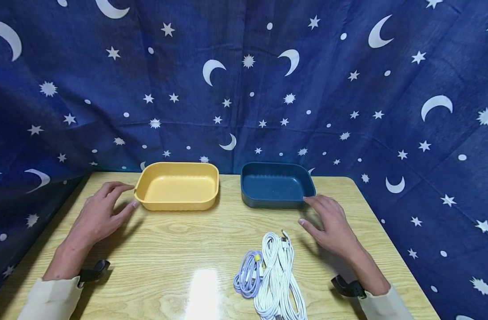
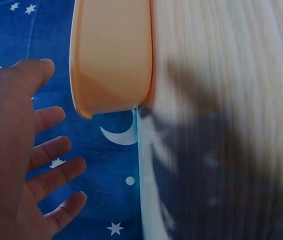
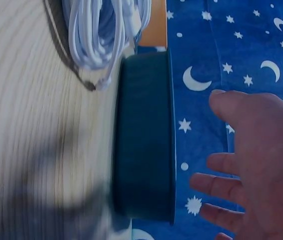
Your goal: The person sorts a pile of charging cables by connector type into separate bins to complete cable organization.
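A yellow rectangular tray [image 1: 176, 206] stands at the back left of the wooden table, and my left hand [image 1: 101, 214] is at its left end, fingers spread and relaxed, holding nothing. In the left wrist view a gap shows between that hand and the tray. Toward the back right stands a dark blue tray [image 1: 271, 203]. Near its front right corner my right hand [image 1: 331, 222] hovers with loose fingers and holds nothing. Coiled white cables [image 1: 273, 275] lie at the front, left of the right hand, with a purple cable bundle [image 1: 247, 274] beside them.
A blue cloth [image 1: 244, 102] with moons and stars hangs behind the wooden table [image 1: 156, 258] and along its sides. The trays stand close to the back edge with a gap between them. Dark bands circle both wrists.
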`<action>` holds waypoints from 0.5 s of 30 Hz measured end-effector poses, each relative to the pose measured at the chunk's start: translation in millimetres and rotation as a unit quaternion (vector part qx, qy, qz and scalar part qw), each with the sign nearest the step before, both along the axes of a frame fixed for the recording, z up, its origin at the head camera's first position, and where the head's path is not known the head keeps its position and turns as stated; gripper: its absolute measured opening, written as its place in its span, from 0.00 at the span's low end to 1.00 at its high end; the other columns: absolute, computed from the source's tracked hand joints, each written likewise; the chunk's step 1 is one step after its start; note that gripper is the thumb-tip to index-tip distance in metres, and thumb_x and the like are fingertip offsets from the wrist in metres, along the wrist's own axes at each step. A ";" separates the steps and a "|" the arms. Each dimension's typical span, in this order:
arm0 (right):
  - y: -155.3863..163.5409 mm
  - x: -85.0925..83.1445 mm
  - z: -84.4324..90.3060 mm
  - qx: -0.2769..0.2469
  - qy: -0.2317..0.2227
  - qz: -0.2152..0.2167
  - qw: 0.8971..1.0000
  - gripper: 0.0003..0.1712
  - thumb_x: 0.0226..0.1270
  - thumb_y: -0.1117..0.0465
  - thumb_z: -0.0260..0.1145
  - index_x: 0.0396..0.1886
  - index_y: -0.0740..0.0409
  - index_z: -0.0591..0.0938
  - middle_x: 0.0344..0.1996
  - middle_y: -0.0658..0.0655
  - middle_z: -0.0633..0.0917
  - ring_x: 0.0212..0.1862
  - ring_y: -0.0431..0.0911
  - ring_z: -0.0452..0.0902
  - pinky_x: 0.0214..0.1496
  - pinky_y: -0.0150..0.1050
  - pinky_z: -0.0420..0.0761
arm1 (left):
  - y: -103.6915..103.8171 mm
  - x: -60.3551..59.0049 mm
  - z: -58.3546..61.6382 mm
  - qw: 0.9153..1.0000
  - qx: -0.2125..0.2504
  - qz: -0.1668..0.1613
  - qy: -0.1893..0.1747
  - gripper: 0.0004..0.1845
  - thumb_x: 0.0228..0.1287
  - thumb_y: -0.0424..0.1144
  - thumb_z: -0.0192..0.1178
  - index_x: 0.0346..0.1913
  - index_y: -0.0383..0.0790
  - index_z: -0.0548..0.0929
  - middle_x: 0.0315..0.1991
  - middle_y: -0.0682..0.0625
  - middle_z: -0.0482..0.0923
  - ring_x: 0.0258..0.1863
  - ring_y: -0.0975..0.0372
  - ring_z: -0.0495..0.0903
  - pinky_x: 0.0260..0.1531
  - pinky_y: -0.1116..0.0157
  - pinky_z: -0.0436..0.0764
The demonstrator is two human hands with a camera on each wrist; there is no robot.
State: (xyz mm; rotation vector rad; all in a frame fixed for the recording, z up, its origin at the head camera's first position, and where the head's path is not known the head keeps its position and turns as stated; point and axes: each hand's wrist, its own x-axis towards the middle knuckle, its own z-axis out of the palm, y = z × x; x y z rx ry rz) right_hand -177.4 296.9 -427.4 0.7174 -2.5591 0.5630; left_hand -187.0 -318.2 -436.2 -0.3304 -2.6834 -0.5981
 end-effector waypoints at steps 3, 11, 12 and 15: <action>-6.2 1.9 0.3 0.000 0.003 0.013 1.000 0.34 0.65 0.56 0.78 0.68 0.63 0.81 0.63 0.64 0.82 0.68 0.66 0.71 0.70 0.69 0.63 | 0.9 0.2 -0.7 1.000 0.000 -0.007 -0.002 0.26 0.75 0.50 0.67 0.67 0.38 0.78 0.66 0.34 0.71 0.63 0.35 0.71 0.55 0.29 0.66; -23.9 9.9 -0.1 0.014 0.000 0.042 0.999 0.35 0.65 0.55 0.78 0.70 0.60 0.80 0.65 0.63 0.82 0.71 0.64 0.71 0.73 0.68 0.61 | 2.6 -5.9 -5.5 1.000 -0.009 -0.016 -0.012 0.25 0.76 0.49 0.67 0.67 0.40 0.79 0.66 0.34 0.71 0.63 0.35 0.71 0.56 0.28 0.66; -26.3 10.8 -0.3 0.016 -0.001 0.047 0.999 0.35 0.65 0.54 0.78 0.70 0.59 0.80 0.65 0.63 0.82 0.71 0.64 0.71 0.73 0.68 0.60 | 3.0 -6.3 -5.9 1.000 -0.009 -0.017 -0.013 0.25 0.76 0.49 0.66 0.67 0.40 0.79 0.66 0.35 0.71 0.64 0.35 0.71 0.57 0.28 0.66; -33.8 13.1 -1.2 0.021 -0.007 0.062 0.998 0.35 0.66 0.52 0.77 0.70 0.58 0.79 0.66 0.61 0.82 0.71 0.63 0.70 0.74 0.68 0.59 | 3.7 -7.9 -6.6 1.000 -0.009 -0.020 -0.015 0.24 0.76 0.49 0.67 0.66 0.40 0.79 0.66 0.35 0.71 0.64 0.36 0.71 0.57 0.28 0.66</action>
